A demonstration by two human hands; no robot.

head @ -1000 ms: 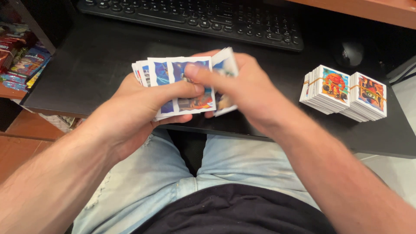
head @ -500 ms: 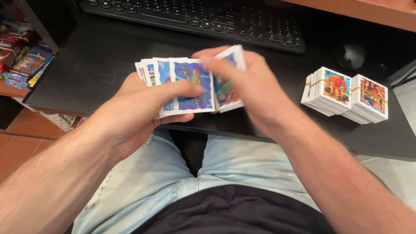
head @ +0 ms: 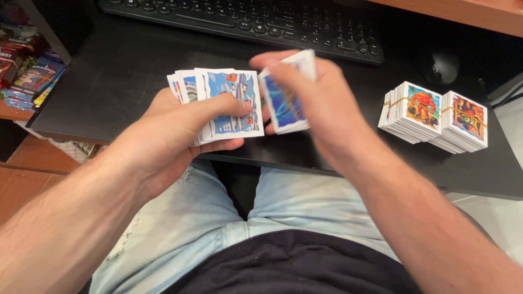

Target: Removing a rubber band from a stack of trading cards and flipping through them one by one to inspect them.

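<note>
My left hand (head: 174, 130) grips a fanned bunch of square picture cards (head: 229, 103), white-bordered with blue artwork, thumb pressed on the top card. My right hand (head: 321, 103) holds a smaller stack of the same cards (head: 286, 100) just to the right, a narrow gap between the two bunches. Both are held above the front of a black desk (head: 125, 71), over my lap in light jeans.
Two banded stacks of picture cards (head: 417, 111) (head: 463, 122) sit side by side on the desk's right. A black keyboard (head: 245, 22) lies at the back, a dark mouse (head: 438, 68) to its right. Colourful packets (head: 30, 71) fill a shelf at left.
The top card in my left hand has changed to a new one. My right hand's stack has pulled slightly right and up, apart from the left bunch.
</note>
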